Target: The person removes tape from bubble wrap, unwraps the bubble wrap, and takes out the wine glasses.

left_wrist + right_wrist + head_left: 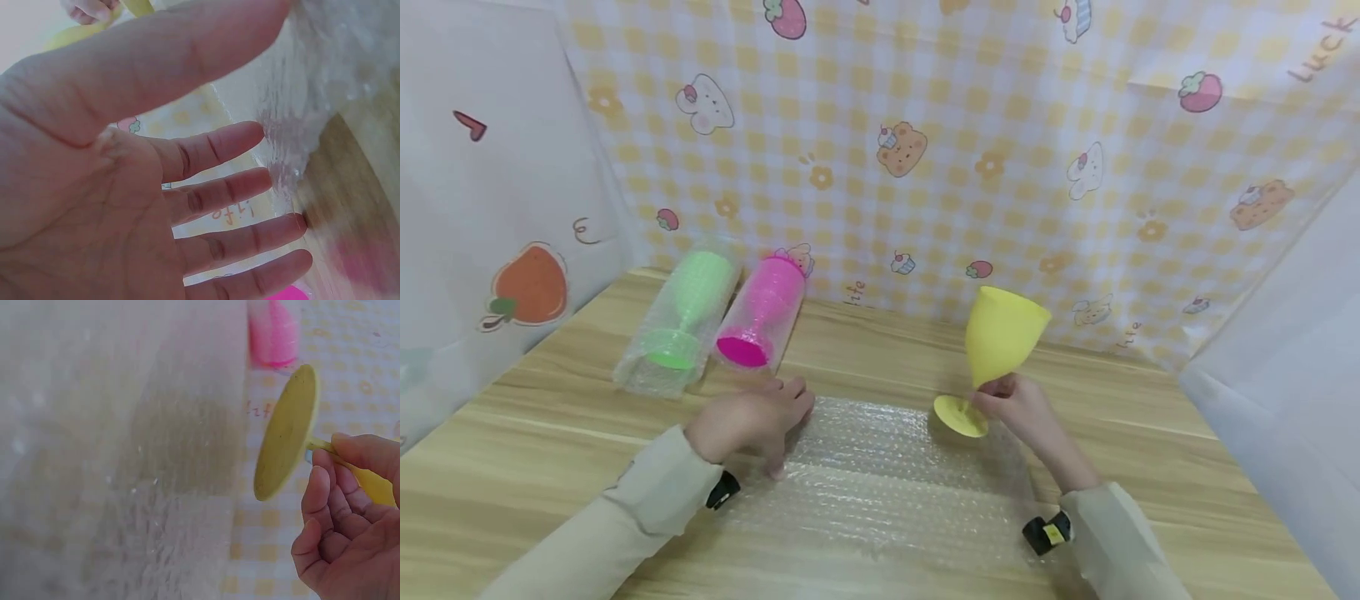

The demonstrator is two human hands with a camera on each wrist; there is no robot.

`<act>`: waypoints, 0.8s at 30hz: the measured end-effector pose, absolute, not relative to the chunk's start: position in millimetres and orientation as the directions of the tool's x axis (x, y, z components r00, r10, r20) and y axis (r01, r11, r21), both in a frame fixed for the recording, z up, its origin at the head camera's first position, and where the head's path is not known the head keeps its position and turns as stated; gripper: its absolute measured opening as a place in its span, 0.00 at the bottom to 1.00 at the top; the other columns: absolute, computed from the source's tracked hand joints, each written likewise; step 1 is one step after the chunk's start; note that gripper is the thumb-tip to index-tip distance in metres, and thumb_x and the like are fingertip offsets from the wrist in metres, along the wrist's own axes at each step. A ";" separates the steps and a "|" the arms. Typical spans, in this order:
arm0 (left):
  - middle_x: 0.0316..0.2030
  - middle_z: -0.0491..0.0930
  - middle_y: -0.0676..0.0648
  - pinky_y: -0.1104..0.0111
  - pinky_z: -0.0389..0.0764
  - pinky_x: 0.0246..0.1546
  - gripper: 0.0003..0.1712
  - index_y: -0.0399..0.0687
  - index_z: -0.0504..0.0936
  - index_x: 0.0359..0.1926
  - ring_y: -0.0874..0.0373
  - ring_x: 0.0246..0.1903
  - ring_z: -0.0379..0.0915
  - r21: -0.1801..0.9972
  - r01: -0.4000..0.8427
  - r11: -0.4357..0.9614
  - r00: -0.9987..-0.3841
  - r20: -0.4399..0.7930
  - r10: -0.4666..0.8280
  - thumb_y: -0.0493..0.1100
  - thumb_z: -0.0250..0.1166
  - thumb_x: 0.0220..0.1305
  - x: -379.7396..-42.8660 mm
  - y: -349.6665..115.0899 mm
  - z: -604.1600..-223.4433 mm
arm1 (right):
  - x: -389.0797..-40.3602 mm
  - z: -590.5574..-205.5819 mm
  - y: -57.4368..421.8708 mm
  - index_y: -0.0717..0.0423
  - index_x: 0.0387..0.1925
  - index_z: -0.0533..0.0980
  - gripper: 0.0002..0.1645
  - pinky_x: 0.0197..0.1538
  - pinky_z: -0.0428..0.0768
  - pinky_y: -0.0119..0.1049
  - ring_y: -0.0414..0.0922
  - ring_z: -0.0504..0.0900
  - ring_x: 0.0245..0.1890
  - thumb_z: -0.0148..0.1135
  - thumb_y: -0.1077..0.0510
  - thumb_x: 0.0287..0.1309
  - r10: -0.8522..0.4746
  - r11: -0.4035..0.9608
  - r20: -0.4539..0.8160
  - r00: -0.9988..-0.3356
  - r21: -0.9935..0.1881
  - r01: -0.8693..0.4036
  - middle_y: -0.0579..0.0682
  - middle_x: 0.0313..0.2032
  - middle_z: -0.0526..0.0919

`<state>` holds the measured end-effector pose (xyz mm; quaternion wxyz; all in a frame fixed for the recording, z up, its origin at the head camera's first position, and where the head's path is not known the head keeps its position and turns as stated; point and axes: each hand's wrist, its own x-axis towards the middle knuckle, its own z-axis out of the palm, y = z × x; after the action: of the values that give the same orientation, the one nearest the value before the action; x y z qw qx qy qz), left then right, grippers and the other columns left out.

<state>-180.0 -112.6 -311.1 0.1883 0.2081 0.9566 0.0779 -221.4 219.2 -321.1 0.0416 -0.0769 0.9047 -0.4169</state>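
Observation:
My right hand (1018,410) pinches the stem of a yellow plastic goblet (1003,335) between thumb and fingers. The goblet leans to the right, its round base (287,434) close over a sheet of bubble wrap (880,475) spread on the table. On the sheet's left edge rests my left hand (752,421); its fingers are extended with the fingertips (253,132) at the plastic, as the left wrist view shows. Beyond that hand lie a pink goblet (767,300) and a green goblet (696,292), each rolled in bubble wrap.
The wood-grain table (1150,450) ends at a yellow checked cloth backdrop (850,217). White cloth walls (490,200) stand at the left and right sides. Black cameras (1047,533) are worn on both wrists, below the sleeves.

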 end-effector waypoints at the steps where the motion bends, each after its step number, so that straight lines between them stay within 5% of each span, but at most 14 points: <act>1: 0.37 0.64 0.50 0.61 0.72 0.39 0.35 0.46 0.69 0.43 0.53 0.38 0.61 0.229 0.369 0.901 -0.842 -0.328 0.428 0.38 0.78 0.32 -180.2 -112.8 -311.0 | -226.0 -322.3 217.8 0.61 0.39 0.74 0.17 0.40 0.77 0.37 0.43 0.79 0.34 0.63 0.52 0.56 -0.179 0.648 -0.002 -0.984 -0.753 -0.116 0.53 0.34 0.82; 9: 0.38 0.64 0.50 0.61 0.72 0.39 0.35 0.47 0.69 0.43 0.53 0.38 0.61 0.249 0.362 0.898 -0.840 -0.332 0.430 0.38 0.79 0.31 -181.0 -113.0 -312.0 | -259.3 -332.5 201.6 0.59 0.41 0.73 0.17 0.43 0.77 0.38 0.46 0.77 0.37 0.66 0.60 0.50 -0.199 0.613 0.109 -0.974 -0.761 -0.210 0.56 0.37 0.80; 13: 0.37 0.63 0.51 0.64 0.72 0.35 0.33 0.48 0.69 0.40 0.54 0.36 0.61 0.257 0.362 0.896 -0.844 -0.318 0.432 0.38 0.79 0.31 -179.3 -114.6 -312.8 | -273.2 -334.4 192.9 0.59 0.46 0.74 0.20 0.47 0.78 0.42 0.49 0.79 0.42 0.63 0.65 0.47 -0.138 0.622 0.065 -0.988 -0.771 -0.138 0.57 0.41 0.82; 19: 0.38 0.64 0.50 0.63 0.73 0.36 0.33 0.47 0.69 0.41 0.54 0.37 0.62 0.262 0.367 0.893 -0.844 -0.309 0.438 0.38 0.78 0.31 -176.5 -115.6 -312.2 | -289.4 -334.8 184.2 0.65 0.47 0.74 0.18 0.43 0.79 0.38 0.45 0.81 0.33 0.58 0.64 0.53 -0.050 0.563 -0.021 -0.999 -0.827 -0.011 0.59 0.36 0.83; 24: 0.38 0.64 0.50 0.62 0.73 0.38 0.34 0.47 0.70 0.42 0.54 0.38 0.62 0.233 0.371 0.899 -0.847 -0.313 0.430 0.40 0.78 0.32 -176.7 -114.8 -312.1 | -299.7 -343.2 181.1 0.71 0.42 0.74 0.13 0.31 0.75 0.30 0.38 0.74 0.24 0.58 0.64 0.57 -0.069 0.454 -0.058 -0.996 -0.891 0.020 0.49 0.26 0.81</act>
<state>-176.7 -114.8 -312.1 0.1813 0.2092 0.9574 0.0818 -299.7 181.1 -343.2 0.0427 -0.0142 0.8515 -0.5224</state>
